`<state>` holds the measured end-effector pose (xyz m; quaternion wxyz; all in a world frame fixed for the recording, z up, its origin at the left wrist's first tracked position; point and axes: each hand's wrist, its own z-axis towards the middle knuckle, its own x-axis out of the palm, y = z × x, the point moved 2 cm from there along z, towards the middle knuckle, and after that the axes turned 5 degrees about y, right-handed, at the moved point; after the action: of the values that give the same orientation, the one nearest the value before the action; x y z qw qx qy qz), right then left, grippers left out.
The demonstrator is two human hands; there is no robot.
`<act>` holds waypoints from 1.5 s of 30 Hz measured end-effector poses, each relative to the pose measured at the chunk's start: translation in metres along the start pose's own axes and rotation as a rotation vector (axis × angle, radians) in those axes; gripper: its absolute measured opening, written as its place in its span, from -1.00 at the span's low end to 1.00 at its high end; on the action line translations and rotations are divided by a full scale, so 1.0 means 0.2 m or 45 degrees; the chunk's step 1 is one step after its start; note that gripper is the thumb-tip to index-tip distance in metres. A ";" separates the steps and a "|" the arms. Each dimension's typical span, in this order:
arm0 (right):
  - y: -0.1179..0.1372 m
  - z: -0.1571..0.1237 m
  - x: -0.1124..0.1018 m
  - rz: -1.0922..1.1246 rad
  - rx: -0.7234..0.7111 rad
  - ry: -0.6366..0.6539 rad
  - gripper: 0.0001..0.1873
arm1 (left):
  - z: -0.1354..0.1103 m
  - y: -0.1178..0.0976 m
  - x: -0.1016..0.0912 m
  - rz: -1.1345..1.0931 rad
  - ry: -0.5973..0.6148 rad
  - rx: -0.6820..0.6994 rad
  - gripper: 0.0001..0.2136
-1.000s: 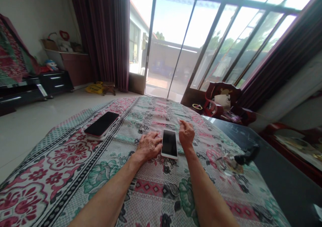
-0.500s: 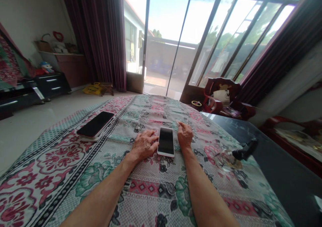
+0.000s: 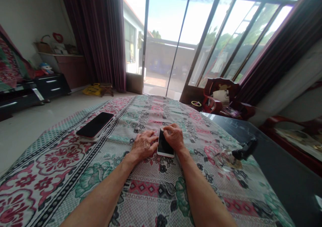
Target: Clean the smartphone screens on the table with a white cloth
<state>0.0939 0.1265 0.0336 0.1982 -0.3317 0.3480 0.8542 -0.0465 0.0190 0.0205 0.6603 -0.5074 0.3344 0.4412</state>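
A white smartphone [image 3: 165,149] with a dark screen lies face up on the patterned tablecloth [image 3: 148,200]. At its left edge rests my left hand [image 3: 144,144], fingers spread on the cloth and their tips by the phone's side. My right hand [image 3: 174,136] is over the upper right part of the phone and covers some of its screen. Its fingers are curled and pressed together, pointing at the phone's top end. Something small and pale may be between them, but I cannot make it out.
A black phone [image 3: 95,124] lies on a pale flat object at the left. On the right stands a clear glass item [image 3: 227,160] with a black object [image 3: 245,150] by it. Beyond are a dark table [image 3: 271,176], a red wooden chair [image 3: 221,96] and glass doors [image 3: 173,46].
My right hand has moved left, from the cloth beside the white smartphone onto the upper part of its screen. My left hand and the phone stay in place.
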 end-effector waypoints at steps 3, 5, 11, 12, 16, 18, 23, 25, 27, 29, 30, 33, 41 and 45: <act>0.04 -0.01 0.01 -0.123 -0.018 0.161 -0.78 | 0.00 0.00 0.00 -0.007 0.000 -0.002 -0.72; 0.05 -0.01 0.02 -0.173 0.003 0.229 -0.78 | 0.00 0.00 0.00 -0.005 0.002 -0.002 -0.72; -0.11 0.01 0.00 -0.256 0.308 0.031 -0.72 | 0.00 -0.01 -0.01 -0.010 0.009 -0.021 -0.72; -0.15 0.01 -0.01 -0.222 0.359 -0.076 -0.70 | 0.00 -0.01 -0.01 -0.011 0.010 -0.023 -0.72; -0.27 -0.01 -0.04 -0.051 0.481 -0.363 -0.63 | 0.00 -0.01 -0.01 -0.019 0.031 -0.034 -0.71; -0.28 -0.01 -0.04 -0.009 0.461 -0.391 -0.63 | 0.00 -0.01 -0.01 -0.027 0.031 -0.037 -0.71; -0.25 -0.01 -0.03 0.063 0.441 -0.379 -0.63 | 0.00 -0.01 -0.01 -0.022 0.021 -0.036 -0.72; -0.26 -0.02 -0.04 0.121 0.476 -0.398 -0.63 | 0.00 -0.01 -0.01 -0.024 0.020 -0.031 -0.72; -0.26 -0.02 -0.05 0.198 0.502 -0.436 -0.62 | 0.00 -0.01 -0.02 -0.023 0.022 -0.029 -0.72; -0.27 -0.03 -0.07 0.271 0.518 -0.472 -0.61 | 0.00 -0.01 -0.02 -0.018 0.022 -0.030 -0.73; -0.27 -0.04 -0.07 0.303 0.521 -0.484 -0.60 | 0.00 -0.01 -0.02 -0.016 0.020 -0.033 -0.73; -0.24 -0.07 -0.10 0.361 0.484 -0.480 -0.59 | 0.00 -0.01 -0.01 -0.022 0.007 -0.033 -0.73; -0.14 -0.20 -0.15 0.121 0.198 -0.093 -0.67 | 0.00 0.00 -0.01 -0.035 -0.009 -0.015 -0.73; -0.14 -0.23 -0.15 0.108 0.183 -0.122 -0.67 | 0.00 0.00 -0.01 -0.026 -0.010 -0.013 -0.74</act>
<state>0.1508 0.1084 0.0167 0.2014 -0.2604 0.4123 0.8495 -0.0475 0.0177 0.0223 0.6634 -0.5125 0.3242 0.4384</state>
